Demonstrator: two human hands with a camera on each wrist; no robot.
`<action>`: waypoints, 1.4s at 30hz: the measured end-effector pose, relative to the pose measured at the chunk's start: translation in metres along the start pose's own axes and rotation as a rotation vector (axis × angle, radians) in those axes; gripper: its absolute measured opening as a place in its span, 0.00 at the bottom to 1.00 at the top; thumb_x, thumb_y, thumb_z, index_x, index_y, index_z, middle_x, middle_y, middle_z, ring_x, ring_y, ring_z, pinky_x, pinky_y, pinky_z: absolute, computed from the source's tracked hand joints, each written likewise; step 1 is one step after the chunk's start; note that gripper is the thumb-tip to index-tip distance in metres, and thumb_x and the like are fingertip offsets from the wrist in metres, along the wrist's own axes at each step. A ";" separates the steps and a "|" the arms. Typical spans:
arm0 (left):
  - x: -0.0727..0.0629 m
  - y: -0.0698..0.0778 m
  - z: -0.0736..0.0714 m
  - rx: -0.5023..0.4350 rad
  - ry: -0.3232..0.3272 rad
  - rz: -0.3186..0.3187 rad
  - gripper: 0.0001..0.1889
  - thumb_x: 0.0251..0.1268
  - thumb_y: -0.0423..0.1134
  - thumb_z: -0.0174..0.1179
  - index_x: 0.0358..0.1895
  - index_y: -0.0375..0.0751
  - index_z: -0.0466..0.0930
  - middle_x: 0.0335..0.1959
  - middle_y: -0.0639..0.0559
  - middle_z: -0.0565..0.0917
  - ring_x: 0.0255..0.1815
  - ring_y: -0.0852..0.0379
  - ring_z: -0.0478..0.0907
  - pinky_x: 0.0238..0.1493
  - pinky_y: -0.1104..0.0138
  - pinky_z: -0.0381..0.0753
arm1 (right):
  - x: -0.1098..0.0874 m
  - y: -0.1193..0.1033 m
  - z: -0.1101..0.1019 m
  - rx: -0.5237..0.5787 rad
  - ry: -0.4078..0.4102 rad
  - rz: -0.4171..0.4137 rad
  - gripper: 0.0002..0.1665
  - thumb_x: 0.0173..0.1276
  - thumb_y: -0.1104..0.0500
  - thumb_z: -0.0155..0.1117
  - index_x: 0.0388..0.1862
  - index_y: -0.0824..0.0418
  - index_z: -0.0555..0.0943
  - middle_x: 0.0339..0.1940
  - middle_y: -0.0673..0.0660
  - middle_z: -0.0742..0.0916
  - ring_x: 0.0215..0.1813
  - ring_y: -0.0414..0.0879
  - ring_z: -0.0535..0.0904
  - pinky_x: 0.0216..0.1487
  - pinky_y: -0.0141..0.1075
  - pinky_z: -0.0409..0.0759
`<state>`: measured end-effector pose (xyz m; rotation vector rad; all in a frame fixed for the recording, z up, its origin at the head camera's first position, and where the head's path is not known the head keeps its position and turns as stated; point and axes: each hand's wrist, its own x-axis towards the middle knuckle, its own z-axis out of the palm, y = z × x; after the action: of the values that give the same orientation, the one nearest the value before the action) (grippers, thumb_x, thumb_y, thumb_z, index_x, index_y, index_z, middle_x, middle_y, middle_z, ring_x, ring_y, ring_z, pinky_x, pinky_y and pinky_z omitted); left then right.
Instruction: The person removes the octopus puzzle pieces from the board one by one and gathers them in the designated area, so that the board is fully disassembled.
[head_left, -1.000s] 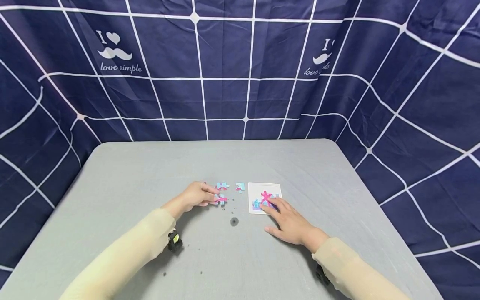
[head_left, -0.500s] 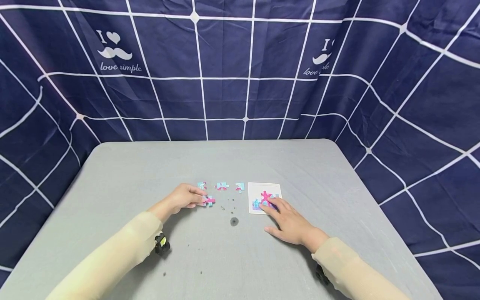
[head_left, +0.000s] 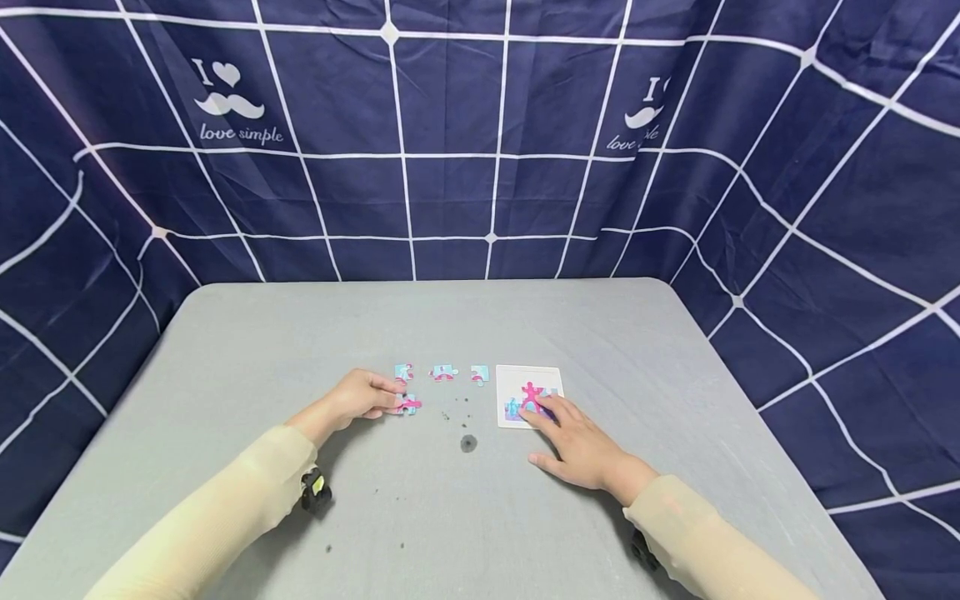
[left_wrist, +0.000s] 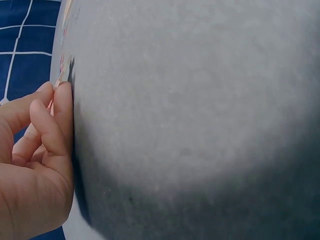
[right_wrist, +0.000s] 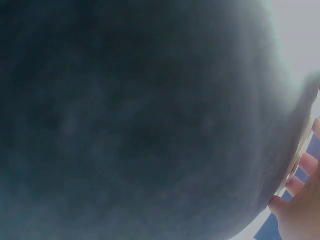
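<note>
My left hand (head_left: 362, 395) pinches a pink and light-blue jigsaw piece (head_left: 409, 405) between thumb and fingers, low over the table; part of the piece is covered by the fingertips. In the left wrist view the left hand (left_wrist: 42, 145) holds the thin piece (left_wrist: 65, 72) edge-on. My right hand (head_left: 579, 442) lies with fingers spread on the lower right of a white puzzle tray (head_left: 510, 379). Inside the tray a pink piece (head_left: 532, 395) and a blue piece (head_left: 513, 409) show, partly under the fingers. The right wrist view catches just the right hand (right_wrist: 302, 200) at its edge.
A row of three loose pieces lies behind: a left piece (head_left: 403, 372), a middle piece (head_left: 443, 372) and a right piece (head_left: 480, 375) beside the tray. A dark stain (head_left: 468, 443) marks the grey table (head_left: 337, 325). A blue checked curtain (head_left: 450, 192) surrounds it.
My left hand has moved left with the pinched piece, away from the middle loose piece, uncovering the left one. The right hand stays on the tray.
</note>
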<state>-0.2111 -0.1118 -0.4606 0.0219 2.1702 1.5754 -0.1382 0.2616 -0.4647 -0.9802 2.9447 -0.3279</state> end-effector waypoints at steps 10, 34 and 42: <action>-0.002 0.001 -0.002 0.042 0.024 0.005 0.14 0.58 0.28 0.65 0.48 0.29 0.82 0.33 0.47 0.86 0.31 0.59 0.83 0.31 0.69 0.83 | 0.000 -0.001 -0.001 -0.006 0.002 0.002 0.38 0.67 0.44 0.61 0.72 0.56 0.64 0.68 0.65 0.66 0.70 0.66 0.57 0.66 0.60 0.60; -0.005 -0.001 -0.008 -0.033 0.031 0.018 0.13 0.61 0.29 0.63 0.49 0.27 0.80 0.34 0.45 0.86 0.32 0.59 0.84 0.29 0.72 0.82 | 0.000 0.000 -0.001 -0.007 0.003 -0.004 0.38 0.67 0.43 0.61 0.72 0.56 0.64 0.68 0.66 0.66 0.70 0.66 0.56 0.67 0.59 0.59; -0.004 0.010 0.004 -0.082 0.018 0.005 0.16 0.61 0.31 0.64 0.51 0.27 0.79 0.34 0.48 0.86 0.31 0.62 0.82 0.31 0.73 0.82 | 0.000 0.002 0.000 0.009 0.011 -0.005 0.38 0.66 0.43 0.61 0.70 0.59 0.65 0.68 0.66 0.67 0.70 0.65 0.56 0.68 0.58 0.59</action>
<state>-0.2084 -0.1060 -0.4505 -0.0124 2.1187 1.6723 -0.1392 0.2633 -0.4647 -0.9880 2.9489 -0.3475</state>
